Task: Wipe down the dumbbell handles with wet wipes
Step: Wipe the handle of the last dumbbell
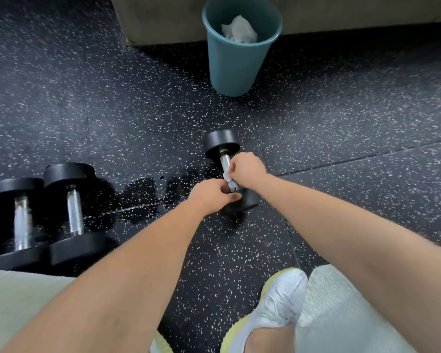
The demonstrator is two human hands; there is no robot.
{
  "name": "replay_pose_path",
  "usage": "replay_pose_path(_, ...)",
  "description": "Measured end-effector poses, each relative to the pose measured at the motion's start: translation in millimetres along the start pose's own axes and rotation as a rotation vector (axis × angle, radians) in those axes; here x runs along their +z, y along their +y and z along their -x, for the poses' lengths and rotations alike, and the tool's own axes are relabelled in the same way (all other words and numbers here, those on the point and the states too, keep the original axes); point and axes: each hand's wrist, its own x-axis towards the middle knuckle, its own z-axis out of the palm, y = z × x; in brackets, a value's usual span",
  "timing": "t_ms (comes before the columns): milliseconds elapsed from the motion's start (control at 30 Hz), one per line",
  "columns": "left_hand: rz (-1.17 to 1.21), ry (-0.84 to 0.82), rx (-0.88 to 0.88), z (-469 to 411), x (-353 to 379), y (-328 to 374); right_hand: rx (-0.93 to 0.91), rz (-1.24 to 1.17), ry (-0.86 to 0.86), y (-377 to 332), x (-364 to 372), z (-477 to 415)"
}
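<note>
A black dumbbell [222,143] with a knurled metal handle [225,163] lies on the speckled floor in the middle of the view. My right hand [247,169] curls round the handle and pinches a small white wet wipe [228,177] against it. My left hand [211,198] grips the dumbbell's near weight head [247,202] and partly hides it. Two more black dumbbells [73,212] lie side by side at the left, their handles bare.
A teal bin [236,64] with crumpled white wipes inside stands on the floor beyond the dumbbell, against a grey ledge [163,19]. Dark wet patches [143,192] mark the floor between the dumbbells. My white shoe [275,309] and pale shorts fill the bottom edge.
</note>
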Motion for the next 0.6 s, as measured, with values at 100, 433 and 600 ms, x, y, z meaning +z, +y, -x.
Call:
replay_pose_path(100, 0.066, -0.040, -0.006, 0.7, -5.0, -1.5, -0.062, 0.102, -0.175, 5.7, -1.7, 6.2)
replay_pose_path(433, 0.013, -0.002, -0.060, 1.1, -0.4, -0.8, 0.029, -0.113, 0.053, -4.1, 3.7, -4.3)
replay_pose_path(600, 0.016, -0.007, -0.075, 7.1, -5.4, -5.6, -0.068, 0.063, -0.229, 4.4, 0.3, 4.5)
